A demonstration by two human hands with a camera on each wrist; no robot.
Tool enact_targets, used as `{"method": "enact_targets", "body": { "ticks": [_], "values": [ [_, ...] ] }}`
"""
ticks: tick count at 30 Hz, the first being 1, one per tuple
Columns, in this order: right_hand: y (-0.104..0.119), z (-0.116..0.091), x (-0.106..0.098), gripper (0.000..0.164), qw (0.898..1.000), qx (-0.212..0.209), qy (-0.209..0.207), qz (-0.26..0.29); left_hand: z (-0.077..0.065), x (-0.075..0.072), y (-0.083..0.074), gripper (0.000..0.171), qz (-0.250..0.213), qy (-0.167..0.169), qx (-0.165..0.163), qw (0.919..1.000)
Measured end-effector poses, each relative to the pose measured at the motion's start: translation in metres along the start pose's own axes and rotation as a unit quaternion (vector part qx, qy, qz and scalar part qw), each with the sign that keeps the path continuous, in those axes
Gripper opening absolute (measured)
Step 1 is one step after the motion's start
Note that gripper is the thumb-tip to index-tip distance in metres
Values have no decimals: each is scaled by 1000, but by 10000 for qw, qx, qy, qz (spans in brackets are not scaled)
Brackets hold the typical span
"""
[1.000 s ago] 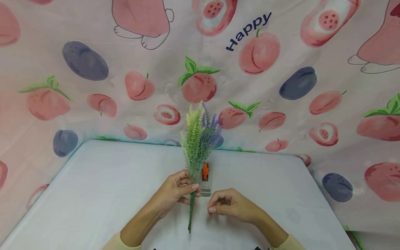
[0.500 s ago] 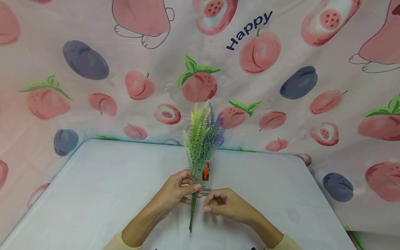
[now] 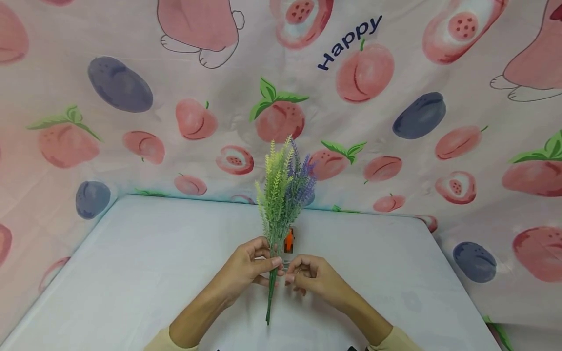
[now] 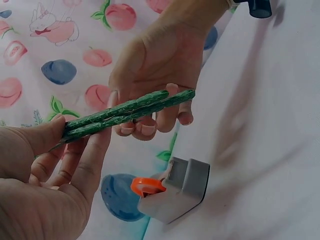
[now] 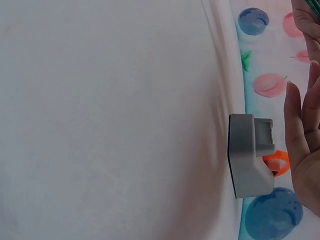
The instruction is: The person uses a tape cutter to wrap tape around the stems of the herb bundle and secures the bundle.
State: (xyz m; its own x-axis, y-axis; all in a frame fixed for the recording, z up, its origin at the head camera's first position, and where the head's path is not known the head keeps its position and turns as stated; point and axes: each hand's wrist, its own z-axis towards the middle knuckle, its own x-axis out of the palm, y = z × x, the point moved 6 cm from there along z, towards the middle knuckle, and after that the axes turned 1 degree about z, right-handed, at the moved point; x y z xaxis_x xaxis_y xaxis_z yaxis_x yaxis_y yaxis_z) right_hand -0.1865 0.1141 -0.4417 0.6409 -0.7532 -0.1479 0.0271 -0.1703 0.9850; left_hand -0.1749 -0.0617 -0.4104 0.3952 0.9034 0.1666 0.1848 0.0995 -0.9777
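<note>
Yellow-green and purple lavender sprigs [image 3: 281, 190], bunched together, stand upright in the head view. My left hand [image 3: 251, 265] pinches their green stems [image 4: 125, 112] between thumb and fingers, and the stem ends stick out below. Close on the stems' right side is my right hand [image 3: 317, 279], its fingers bent and thumb near the index finger; I cannot tell whether something thin is between them. In the left wrist view the right hand [image 4: 157, 75] appears behind the stems. A grey tape dispenser [image 4: 182, 190] with an orange wheel [image 3: 289, 241] sits behind both hands, partly hidden by them.
The hands work over a table with a white cloth [image 3: 145, 253]. A pink curtain [image 3: 246, 92] printed with peaches and blue fruit hangs behind its far edge. In the right wrist view the dispenser [image 5: 245, 160] stands near that edge.
My right hand has moved left and slightly up, from apart to right beside the stems. The bunch tilted slightly right early on; my left hand keeps its grip.
</note>
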Motion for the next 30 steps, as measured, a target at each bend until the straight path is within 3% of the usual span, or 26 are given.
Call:
{"method": "enact_targets", "body": {
  "ticks": [5,13,20,30],
  "values": [
    [-2,1,-2,30,9997,52,-150,158,0,-1,-1,29,-44,21,8,10000],
    [2,-2,6,40,9924,-410,885,749,-1,0,-2,31,-27,93,19,10000],
    [5,-4,8,42,9839,-841,1253,953,0,-2,0,30,118,-14,-21,9999],
    [0,-7,5,25,9764,-789,1367,1474,-1,-4,-2,30,66,-18,81,9999]
  ]
}}
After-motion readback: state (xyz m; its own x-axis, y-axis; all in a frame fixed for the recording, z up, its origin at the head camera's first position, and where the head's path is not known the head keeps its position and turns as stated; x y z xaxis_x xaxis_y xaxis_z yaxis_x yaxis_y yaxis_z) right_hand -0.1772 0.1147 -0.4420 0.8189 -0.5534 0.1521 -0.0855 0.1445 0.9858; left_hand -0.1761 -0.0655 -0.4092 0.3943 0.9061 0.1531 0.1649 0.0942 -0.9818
